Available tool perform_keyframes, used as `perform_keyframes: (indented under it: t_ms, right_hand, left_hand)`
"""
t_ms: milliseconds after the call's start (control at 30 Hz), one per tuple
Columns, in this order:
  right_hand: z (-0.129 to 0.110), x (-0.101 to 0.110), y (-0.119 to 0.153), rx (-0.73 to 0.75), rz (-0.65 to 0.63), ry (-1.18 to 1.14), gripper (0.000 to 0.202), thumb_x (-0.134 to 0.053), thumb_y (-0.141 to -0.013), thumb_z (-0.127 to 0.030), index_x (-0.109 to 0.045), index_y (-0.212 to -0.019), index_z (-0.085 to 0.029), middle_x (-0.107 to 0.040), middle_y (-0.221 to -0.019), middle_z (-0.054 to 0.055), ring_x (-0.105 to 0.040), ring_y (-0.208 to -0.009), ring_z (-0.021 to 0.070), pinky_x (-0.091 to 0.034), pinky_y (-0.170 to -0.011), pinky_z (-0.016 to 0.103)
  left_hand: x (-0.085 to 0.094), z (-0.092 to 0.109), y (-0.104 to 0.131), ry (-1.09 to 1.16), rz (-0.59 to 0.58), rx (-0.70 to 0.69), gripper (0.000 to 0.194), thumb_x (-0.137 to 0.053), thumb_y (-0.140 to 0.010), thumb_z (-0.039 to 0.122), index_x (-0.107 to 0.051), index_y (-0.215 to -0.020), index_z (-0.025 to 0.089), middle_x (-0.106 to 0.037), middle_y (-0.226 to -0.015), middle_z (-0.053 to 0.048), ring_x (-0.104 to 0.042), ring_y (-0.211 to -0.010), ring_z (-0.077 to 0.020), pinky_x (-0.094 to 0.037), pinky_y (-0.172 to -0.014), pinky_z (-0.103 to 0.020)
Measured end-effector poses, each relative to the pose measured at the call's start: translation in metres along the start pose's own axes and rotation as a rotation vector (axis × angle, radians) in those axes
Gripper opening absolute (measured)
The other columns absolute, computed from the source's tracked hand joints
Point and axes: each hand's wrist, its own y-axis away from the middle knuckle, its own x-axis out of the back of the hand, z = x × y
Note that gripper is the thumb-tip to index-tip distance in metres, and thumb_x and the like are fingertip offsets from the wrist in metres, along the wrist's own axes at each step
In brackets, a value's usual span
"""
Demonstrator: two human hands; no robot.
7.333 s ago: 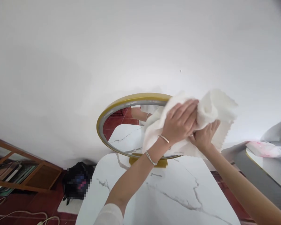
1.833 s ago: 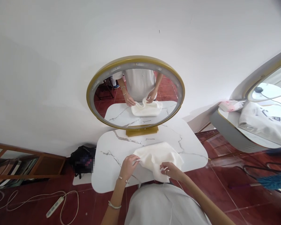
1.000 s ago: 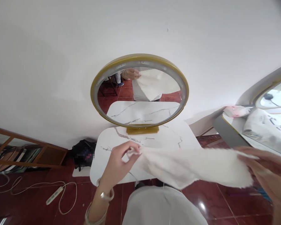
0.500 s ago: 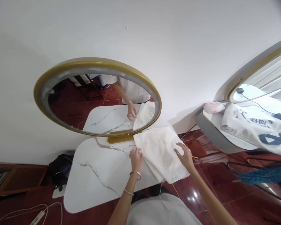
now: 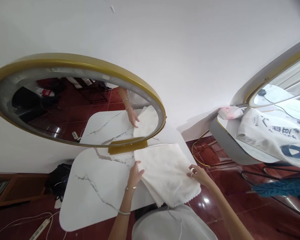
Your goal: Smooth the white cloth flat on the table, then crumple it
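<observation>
A white, soft-looking cloth [image 5: 166,170] with scalloped edges lies in layers on the right part of the marble-patterned table [image 5: 90,196]. Its near edge hangs over the front of the table, toward my lap. My left hand [image 5: 135,175] grips the cloth's left edge, thumb on top and fingers partly out of sight. On the opposite side, my right hand [image 5: 198,174] pinches the right edge between thumb and curled fingers. The round gold-framed mirror [image 5: 90,110] behind the cloth reflects one hand and part of the cloth.
The mirror's gold base [image 5: 127,147] stands just behind the cloth. To the right, a second table [image 5: 222,140] bears a tissue pack [image 5: 230,112] and a printed white bag [image 5: 267,133]. A black bag [image 5: 58,181] and a power strip [image 5: 40,229] are on the left, at floor level.
The cloth has been drawn toward me, leaving more tabletop showing behind it. Both hands have closed on its side edges. My view has shifted a little to the right.
</observation>
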Motion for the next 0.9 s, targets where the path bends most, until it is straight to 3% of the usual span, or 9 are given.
perform_keyframes:
  t_ms: [100,167,233,300,400,500,633,800,900]
  right_hand:
    - [-0.011,0.005,-0.016,0.077,0.003,0.033,0.015,-0.063,-0.068,-0.03,-0.058,-0.078,-0.02,-0.059,-0.066,0.0,-0.057,-0.061,0.0183,-0.043,-0.057,0.028]
    - [-0.029,0.011,-0.042,0.151,0.049,0.056,0.023,-0.06,-0.074,-0.036,-0.058,-0.091,-0.019,-0.064,-0.087,0.008,-0.061,-0.079,0.0234,-0.047,-0.07,0.035]
    - [-0.054,0.016,-0.074,0.262,0.071,0.08,0.032,-0.056,-0.08,-0.037,-0.055,-0.106,-0.018,-0.06,-0.113,0.014,-0.055,-0.105,0.029,-0.042,-0.089,0.045]
    - [-0.084,0.016,-0.101,0.409,0.001,0.097,0.039,-0.059,-0.08,-0.034,-0.051,-0.116,-0.019,-0.054,-0.127,0.014,-0.044,-0.123,0.0298,-0.036,-0.099,0.046]
    - [-0.126,0.01,-0.12,0.598,-0.177,0.123,0.057,-0.07,-0.073,-0.034,-0.046,-0.123,-0.021,-0.056,-0.127,0.011,-0.044,-0.124,0.0278,-0.036,-0.1,0.043]
    - [-0.151,0.007,-0.111,0.73,-0.311,0.143,0.066,-0.076,-0.067,-0.03,-0.044,-0.124,-0.022,-0.061,-0.116,0.008,-0.052,-0.112,0.0249,-0.038,-0.096,0.039]
    - [-0.153,0.025,-0.078,0.853,-0.348,0.16,0.038,-0.066,-0.078,-0.025,-0.048,-0.111,-0.022,-0.063,-0.108,0.006,-0.053,-0.104,0.0216,-0.035,-0.095,0.039]
    - [-0.151,0.052,-0.045,0.964,-0.212,0.241,0.025,-0.065,-0.081,-0.028,-0.055,-0.104,-0.025,-0.064,-0.101,0.005,-0.042,-0.12,0.0279,-0.018,-0.102,0.055]
    - [-0.163,0.052,-0.034,1.009,-0.086,0.288,0.017,-0.067,-0.08,-0.03,-0.067,-0.097,-0.028,-0.057,-0.119,0.009,-0.036,-0.125,0.0322,-0.016,-0.102,0.057]
  left_hand:
    - [-0.002,0.002,-0.007,-0.007,0.129,0.007,0.048,-0.063,-0.069,0.025,-0.053,-0.115,0.021,-0.058,-0.088,-0.003,-0.057,-0.086,-0.0228,-0.046,-0.081,-0.036]
    - [-0.007,0.01,-0.019,0.036,0.258,0.043,0.051,-0.065,-0.071,0.03,-0.049,-0.119,0.02,-0.058,-0.098,-0.008,-0.057,-0.096,-0.0247,-0.046,-0.086,-0.039]
    - [-0.01,0.021,-0.033,0.098,0.323,0.097,0.053,-0.066,-0.072,0.032,-0.047,-0.119,0.018,-0.061,-0.097,-0.008,-0.059,-0.094,-0.0245,-0.047,-0.084,-0.04]
    - [-0.01,0.032,-0.043,0.134,0.306,0.125,0.047,-0.065,-0.074,0.034,-0.05,-0.115,0.016,-0.064,-0.089,-0.006,-0.062,-0.085,-0.0229,-0.049,-0.078,-0.037]
    - [0.0,0.049,-0.041,0.135,0.209,0.061,0.029,-0.061,-0.08,0.041,-0.06,-0.096,0.016,-0.066,-0.078,-0.004,-0.063,-0.075,-0.0207,-0.05,-0.073,-0.033]
    - [0.02,0.069,-0.019,0.082,0.046,-0.193,0.026,-0.051,-0.087,0.04,-0.065,-0.093,0.019,-0.07,-0.085,-0.003,-0.064,-0.079,-0.0196,-0.049,-0.077,-0.03]
    - [0.053,0.093,0.015,-0.047,-0.022,-0.53,0.027,-0.043,-0.087,0.021,-0.063,-0.105,0.022,-0.072,-0.097,-0.004,-0.066,-0.085,-0.0193,-0.049,-0.077,-0.028]
    - [0.086,0.117,0.04,-0.156,-0.038,-0.798,0.039,-0.035,-0.08,0.006,-0.063,-0.102,0.023,-0.071,-0.085,-0.002,-0.065,-0.071,-0.0154,-0.047,-0.063,-0.024]
    - [0.098,0.13,0.051,-0.248,-0.044,-0.915,0.038,-0.033,-0.082,0.006,-0.064,-0.1,0.022,-0.071,-0.078,-0.001,-0.063,-0.062,-0.0138,-0.044,-0.056,-0.023]
